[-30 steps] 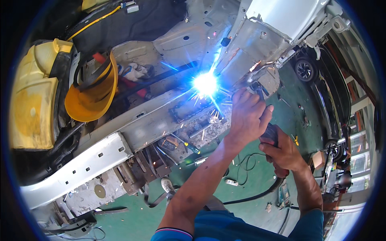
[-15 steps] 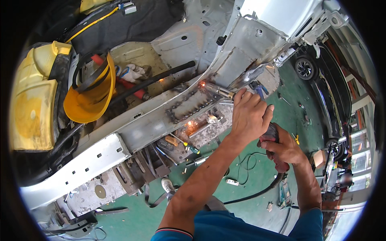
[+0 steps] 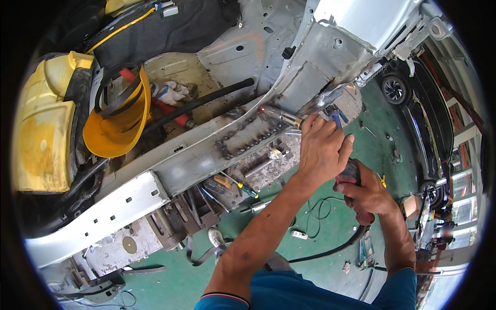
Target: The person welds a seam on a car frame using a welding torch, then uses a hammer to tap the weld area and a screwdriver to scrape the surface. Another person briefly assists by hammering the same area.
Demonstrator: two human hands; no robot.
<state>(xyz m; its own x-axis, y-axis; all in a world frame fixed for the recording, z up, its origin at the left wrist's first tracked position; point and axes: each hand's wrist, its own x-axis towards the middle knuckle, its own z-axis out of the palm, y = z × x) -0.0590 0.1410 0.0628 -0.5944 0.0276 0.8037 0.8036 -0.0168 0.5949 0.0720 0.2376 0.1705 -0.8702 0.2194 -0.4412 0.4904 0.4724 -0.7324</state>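
Both my hands hold a welding torch (image 3: 285, 118), a metal nozzle on a red and black handle with a ribbed hose. My left hand (image 3: 324, 147) is wrapped round its neck, near the nozzle. Lower and to the right, my right hand (image 3: 369, 190) grips the handle. The nozzle tip rests at or very close to the car body's grey sill (image 3: 181, 173); a small red glow shows there. A row of dark weld spots (image 3: 248, 140) borders a scorched patch just left of the tip.
A yellow face shield (image 3: 114, 135) lies in the car body at left, near a black bar (image 3: 206, 102). Screwdrivers (image 3: 243, 188) and other tools lie on the worn platform below the sill. A cable (image 3: 323, 206) trails on the green floor; a black car (image 3: 423, 124) stands at right.
The bright orange glow and sparks at the nozzle tip and below the sill have died down to a small red spot. My hands keep their hold, and the view has shifted slightly.
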